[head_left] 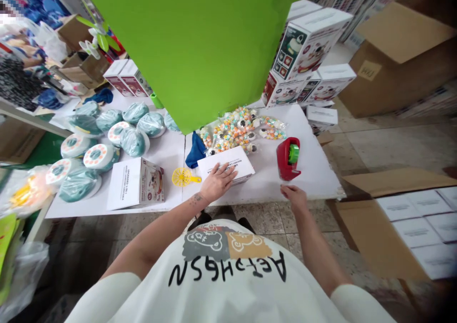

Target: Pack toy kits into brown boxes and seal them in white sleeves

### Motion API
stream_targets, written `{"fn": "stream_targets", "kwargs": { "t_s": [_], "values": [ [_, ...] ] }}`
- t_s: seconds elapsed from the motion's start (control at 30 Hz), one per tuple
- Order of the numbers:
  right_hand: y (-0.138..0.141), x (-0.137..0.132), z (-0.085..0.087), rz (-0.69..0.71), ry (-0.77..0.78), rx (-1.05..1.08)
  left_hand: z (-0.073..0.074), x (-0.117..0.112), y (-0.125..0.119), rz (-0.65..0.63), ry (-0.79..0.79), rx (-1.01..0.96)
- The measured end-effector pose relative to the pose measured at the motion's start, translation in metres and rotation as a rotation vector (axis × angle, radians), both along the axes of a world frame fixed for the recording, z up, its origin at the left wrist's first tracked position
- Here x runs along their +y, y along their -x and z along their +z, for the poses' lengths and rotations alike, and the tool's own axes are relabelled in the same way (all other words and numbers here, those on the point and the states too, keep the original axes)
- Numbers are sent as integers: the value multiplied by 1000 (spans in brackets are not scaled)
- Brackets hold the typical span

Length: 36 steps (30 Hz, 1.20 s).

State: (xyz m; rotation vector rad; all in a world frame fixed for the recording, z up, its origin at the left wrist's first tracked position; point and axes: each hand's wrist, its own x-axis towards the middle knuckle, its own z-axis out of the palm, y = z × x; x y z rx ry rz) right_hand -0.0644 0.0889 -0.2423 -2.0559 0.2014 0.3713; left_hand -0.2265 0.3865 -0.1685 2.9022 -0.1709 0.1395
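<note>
My left hand lies flat on top of a white printed box, its fingers stretched out. At the near end of a red tape dispenser with a green tape roll, my right hand is closed in a pinch. What is between those fingertips, if anything, is too small to make out. Left of the box lies a yellow slotted plastic scoop. A blue cloth-like piece and bags of colourful balls sit just behind the box.
Another white box stands at the table's left front, near several bagged teal-and-white round toys. A large green panel rises behind. Stacked printed boxes stand at the back right. An open carton of white boxes is on the right.
</note>
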Motion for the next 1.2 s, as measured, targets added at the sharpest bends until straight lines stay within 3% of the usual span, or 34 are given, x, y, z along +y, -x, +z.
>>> {"fn": "stream_targets", "kwargs": {
  "t_s": [0.17, 0.27, 0.33, 0.67, 0.9, 1.2],
  "values": [
    [73, 76, 22, 175, -428, 137, 0, 0, 1, 10, -2, 16],
    [94, 115, 38, 201, -659, 207, -1, 0, 1, 18, -20, 28],
    [99, 130, 44, 182, -698, 224, 0, 0, 0, 16, -31, 40],
    [106, 156, 39, 107, -690, 239, 1, 0, -1, 12, -4, 43],
    [114, 157, 35, 40, -637, 187, 8, 9, 2, -125, -32, 99],
    [108, 138, 12, 299, -212, -194, 3, 11, 5, -181, -129, 85]
  ]
}}
